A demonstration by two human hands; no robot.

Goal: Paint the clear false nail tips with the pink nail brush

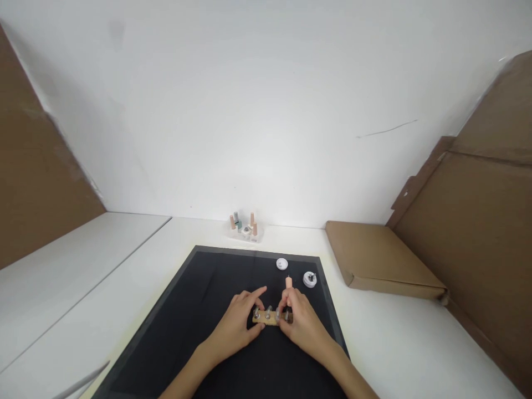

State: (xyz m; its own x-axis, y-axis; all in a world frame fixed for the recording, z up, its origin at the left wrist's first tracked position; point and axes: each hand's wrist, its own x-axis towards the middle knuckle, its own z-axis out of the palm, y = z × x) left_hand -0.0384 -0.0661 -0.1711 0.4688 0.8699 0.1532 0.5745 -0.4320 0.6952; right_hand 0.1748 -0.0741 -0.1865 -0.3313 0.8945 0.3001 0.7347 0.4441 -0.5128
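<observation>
A short wooden strip [272,318] lies on the black mat, with several small clear, shiny pieces standing in a row on it. My left hand [239,321] is around the strip's left end, thumb at the near edge and fingers at the far side; its index finger points outward. At the right end, my right hand [302,320] has thumb and fingertips closed at the clear pieces. A peach-coloured handle [288,282] with a thin dark tip sticks up from between its fingers, tip pointing away from me. The lower part of that handle is hidden by the hand.
Beyond my hands on the black mat [199,288] are a small white dish [281,264] and a round white container [310,279] with dark bits. A clear tray [254,238] of small peach-capped bottles stands by the wall. A flat cardboard box [382,257] lies right.
</observation>
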